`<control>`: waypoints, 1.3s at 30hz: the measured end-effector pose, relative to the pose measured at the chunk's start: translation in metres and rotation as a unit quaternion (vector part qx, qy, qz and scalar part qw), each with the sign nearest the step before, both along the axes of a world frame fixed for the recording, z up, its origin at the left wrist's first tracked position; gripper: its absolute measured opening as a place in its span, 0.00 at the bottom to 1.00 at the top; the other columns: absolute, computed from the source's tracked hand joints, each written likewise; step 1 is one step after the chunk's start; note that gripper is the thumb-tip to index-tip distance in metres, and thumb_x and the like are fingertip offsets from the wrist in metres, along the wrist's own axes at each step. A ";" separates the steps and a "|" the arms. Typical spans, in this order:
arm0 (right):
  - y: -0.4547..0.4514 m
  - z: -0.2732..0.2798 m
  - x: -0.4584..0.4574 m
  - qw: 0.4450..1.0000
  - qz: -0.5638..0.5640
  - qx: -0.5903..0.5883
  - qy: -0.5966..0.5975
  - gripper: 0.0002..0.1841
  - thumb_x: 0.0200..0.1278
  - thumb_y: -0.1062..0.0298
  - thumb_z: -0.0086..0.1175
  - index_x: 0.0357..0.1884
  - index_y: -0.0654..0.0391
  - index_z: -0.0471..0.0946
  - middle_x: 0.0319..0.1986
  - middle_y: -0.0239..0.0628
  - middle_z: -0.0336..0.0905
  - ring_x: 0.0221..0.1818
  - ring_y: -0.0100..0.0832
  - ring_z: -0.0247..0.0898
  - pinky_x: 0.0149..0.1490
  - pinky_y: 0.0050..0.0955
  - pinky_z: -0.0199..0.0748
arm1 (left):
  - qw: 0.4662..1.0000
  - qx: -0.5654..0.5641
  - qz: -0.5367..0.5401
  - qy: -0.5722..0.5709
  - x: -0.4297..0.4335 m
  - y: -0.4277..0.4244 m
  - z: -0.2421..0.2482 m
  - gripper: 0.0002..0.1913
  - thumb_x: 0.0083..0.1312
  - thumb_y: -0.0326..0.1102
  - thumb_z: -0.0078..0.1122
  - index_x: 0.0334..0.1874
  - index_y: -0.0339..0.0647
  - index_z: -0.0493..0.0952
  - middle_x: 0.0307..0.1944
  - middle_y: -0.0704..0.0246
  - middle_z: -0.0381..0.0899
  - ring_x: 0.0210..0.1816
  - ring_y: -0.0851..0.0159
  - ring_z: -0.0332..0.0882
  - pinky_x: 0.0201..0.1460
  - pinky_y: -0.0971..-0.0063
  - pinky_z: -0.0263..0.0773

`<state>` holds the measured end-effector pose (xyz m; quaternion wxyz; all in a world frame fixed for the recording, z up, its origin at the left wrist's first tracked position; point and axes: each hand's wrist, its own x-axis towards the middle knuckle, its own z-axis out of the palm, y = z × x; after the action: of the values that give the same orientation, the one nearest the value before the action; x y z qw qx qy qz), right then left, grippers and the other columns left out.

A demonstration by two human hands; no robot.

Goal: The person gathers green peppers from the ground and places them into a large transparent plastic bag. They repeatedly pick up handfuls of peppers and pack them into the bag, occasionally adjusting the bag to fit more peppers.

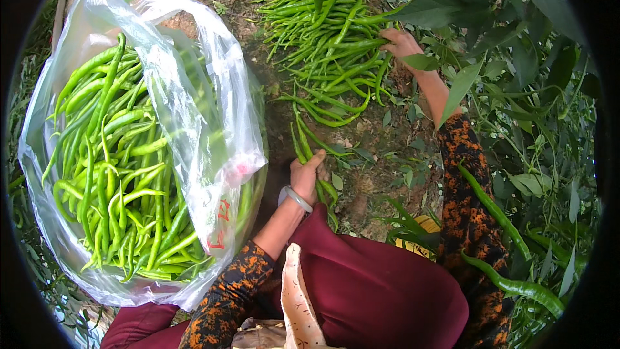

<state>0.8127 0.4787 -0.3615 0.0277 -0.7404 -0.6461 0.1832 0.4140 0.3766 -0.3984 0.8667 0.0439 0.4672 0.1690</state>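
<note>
A few long green chili peppers are gripped in my left hand, just above my knee. My right hand reaches out to the right edge of a large heap of green chilies on the ground. Its fingers close around the stem ends of some of them. To my left stands a clear plastic bag, its mouth open, packed with many more green chilies. Red printing marks the side of the bag.
Leafy pepper plants crowd the right side, some leaves hanging over my right forearm. Green chilies hang there beside my sleeve. A yellow printed object lies partly hidden beyond my knee. Fallen leaves litter the bare soil.
</note>
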 end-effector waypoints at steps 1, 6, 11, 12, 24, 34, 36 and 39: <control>-0.005 0.006 0.001 0.998 0.044 0.054 -0.005 0.24 0.59 0.71 0.63 0.59 0.61 0.76 0.57 0.51 0.77 0.59 0.50 0.73 0.62 0.41 0.72 | 1.000 0.002 0.001 -0.011 0.001 0.001 0.001 0.06 0.69 0.33 0.63 0.36 0.43 0.75 0.20 0.78 0.64 0.19 0.73 0.61 0.27 0.72 0.66; -0.029 0.027 -0.018 0.961 -0.012 0.273 -0.046 0.18 0.63 0.76 0.57 0.56 0.61 0.75 0.51 0.51 0.79 0.50 0.52 0.77 0.52 0.41 0.76 | 0.999 0.017 0.004 -0.047 0.004 0.005 0.010 0.06 0.71 0.33 0.60 0.38 0.40 0.75 0.22 0.74 0.68 0.20 0.71 0.63 0.28 0.72 0.66; -0.065 0.031 -0.107 0.971 0.022 0.214 -0.102 0.08 0.66 0.72 0.59 0.41 0.61 0.72 0.23 0.43 0.74 0.21 0.41 0.73 0.25 0.36 0.71 | 0.991 0.133 -0.004 -0.007 0.016 0.021 0.019 0.10 0.74 0.36 0.56 0.47 0.35 0.76 0.32 0.64 0.81 0.23 0.67 0.71 0.29 0.73 0.68; -0.072 0.031 -0.131 0.961 0.106 0.240 -0.090 0.10 0.67 0.69 0.59 0.36 0.59 0.69 0.19 0.39 0.71 0.18 0.32 0.71 0.20 0.31 0.68 | 0.989 0.147 -0.009 -0.003 0.019 0.027 0.019 0.15 0.75 0.38 0.55 0.53 0.32 0.75 0.43 0.57 0.85 0.32 0.64 0.79 0.35 0.72 0.74; -0.030 -0.021 -0.098 0.983 -0.027 0.177 -0.042 0.14 0.66 0.74 0.50 0.51 0.67 0.75 0.46 0.51 0.77 0.49 0.51 0.75 0.54 0.46 0.73 | 0.987 0.084 0.104 -0.090 0.026 0.035 -0.002 0.09 0.75 0.38 0.57 0.44 0.39 0.73 0.38 0.65 0.81 0.38 0.60 0.83 0.46 0.61 0.81; -0.013 -0.022 -0.049 0.950 0.212 0.062 -0.219 0.09 0.56 0.75 0.56 0.41 0.59 0.78 0.41 0.40 0.77 0.53 0.41 0.74 0.57 0.36 0.72 | 0.994 0.079 0.057 -0.044 0.019 0.028 0.003 0.09 0.74 0.39 0.59 0.43 0.41 0.73 0.34 0.66 0.78 0.34 0.62 0.81 0.37 0.64 0.79; -0.019 -0.010 -0.049 0.957 0.214 -0.068 -0.183 0.12 0.60 0.71 0.57 0.46 0.61 0.78 0.44 0.43 0.77 0.56 0.43 0.73 0.60 0.38 0.71 | 0.994 0.089 0.055 -0.042 0.020 0.028 0.002 0.10 0.73 0.39 0.59 0.42 0.41 0.73 0.32 0.67 0.78 0.32 0.63 0.80 0.35 0.66 0.78; -0.007 -0.004 -0.054 0.979 0.176 -0.009 -0.106 0.22 0.64 0.67 0.58 0.59 0.63 0.73 0.55 0.49 0.75 0.60 0.49 0.69 0.65 0.42 0.67 | 0.995 0.081 0.044 -0.025 0.023 0.026 0.002 0.10 0.73 0.39 0.60 0.41 0.41 0.73 0.31 0.69 0.77 0.29 0.64 0.79 0.33 0.67 0.77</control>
<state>0.7592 0.4720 -0.3655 -0.0804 -0.6303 -0.7641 0.1109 0.4368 0.4026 -0.3962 0.8633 0.0886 0.4321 0.2454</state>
